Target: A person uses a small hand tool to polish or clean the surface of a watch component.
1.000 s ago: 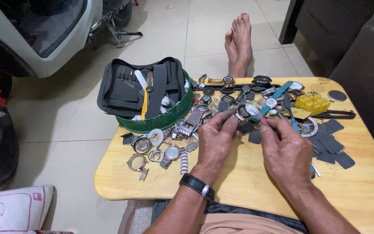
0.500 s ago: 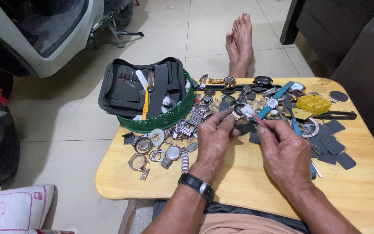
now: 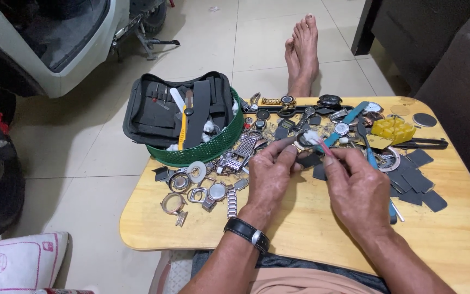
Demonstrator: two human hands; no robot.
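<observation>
The left hand (image 3: pixel 270 177) pinches a gold watch case (image 3: pixel 302 142) in closed fingers above the middle of the wooden table (image 3: pixel 300 239). The right hand (image 3: pixel 357 190) grips a pink-handled brush (image 3: pixel 316 139) against it. A green basket (image 3: pixel 213 147) sits far left.

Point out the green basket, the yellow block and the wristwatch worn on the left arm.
green basket (image 3: pixel 205 152), head view, front of its mesh wall.
yellow block (image 3: pixel 393 129), head view, middle of its top face.
wristwatch (image 3: pixel 246 233), head view, black strap across the wrist.
</observation>
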